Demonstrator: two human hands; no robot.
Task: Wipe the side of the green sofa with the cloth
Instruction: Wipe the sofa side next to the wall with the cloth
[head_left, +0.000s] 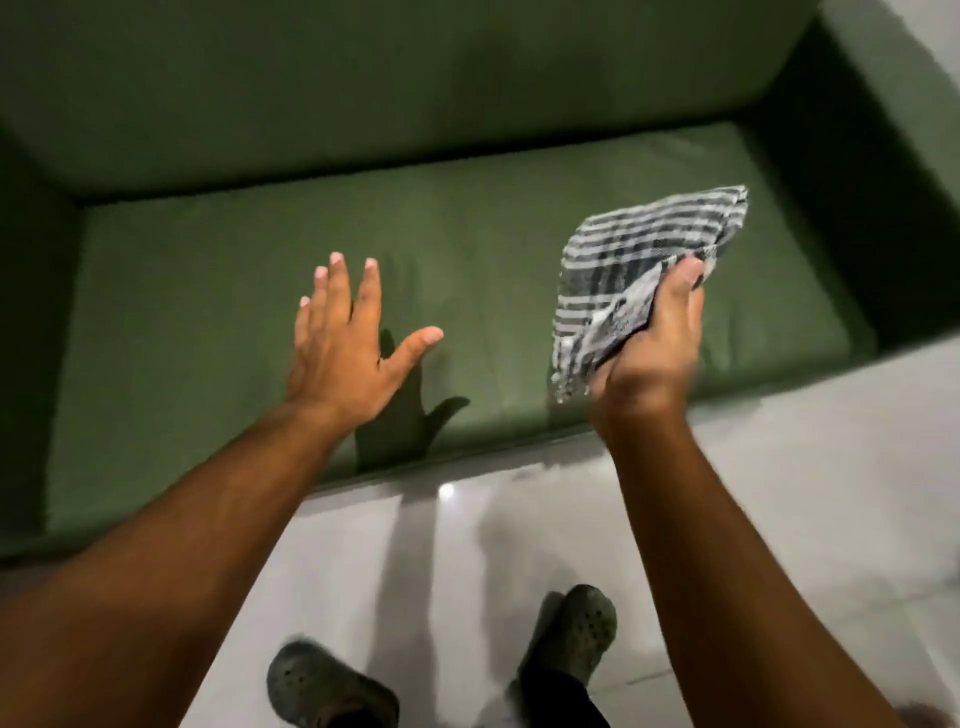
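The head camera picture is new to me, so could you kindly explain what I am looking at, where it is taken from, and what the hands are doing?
There is no machine here: a person wears one wide-angle camera on the head, looking forward and down, so you see their own two arms reaching out from the bottom of the picture. In front of them is a green sofa, seen from above, with its seat cushion, backrest and side arms. Nothing lies on the seat except the shadow of a hand. The right hand grips a folded cloth with grey and white stripes, held up in the air above the seat and not touching the sofa. The left hand is empty, fingers spread, hovering over the cushion. Below, on the pale tiled floor, you can see the person's feet in dark clogs.
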